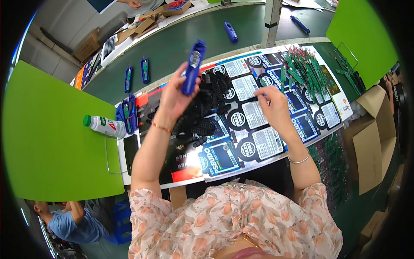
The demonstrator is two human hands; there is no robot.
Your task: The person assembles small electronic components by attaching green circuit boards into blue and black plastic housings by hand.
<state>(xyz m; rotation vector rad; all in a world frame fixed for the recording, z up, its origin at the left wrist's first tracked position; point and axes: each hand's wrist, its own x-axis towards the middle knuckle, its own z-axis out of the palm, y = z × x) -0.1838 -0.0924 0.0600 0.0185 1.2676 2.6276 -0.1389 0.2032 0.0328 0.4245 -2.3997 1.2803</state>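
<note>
My left hand (pixel 177 93) is raised over the left part of the worktable, its fingers wrapped round a long blue plastic housing (pixel 193 69). A silvery part shows inside the housing, which is tilted with its top away from me. Below and right of it lies a heap of small black plastic parts (pixel 209 93). Just right of that heap my right hand (pixel 274 105) is over the printed sheet, thumb and fingers pinched together. A dark sliver shows by its fingertips; I cannot tell whether it is held or part of the print.
Green circuit boards with wires (pixel 304 71) lie at the right. More blue housings (pixel 128 110) stand at the left, beside a white bottle with a green cap (pixel 103 125). Green partitions (pixel 56 134) flank the table. A cardboard box (pixel 371 138) stands at right. Another person (pixel 77 222) sits lower left.
</note>
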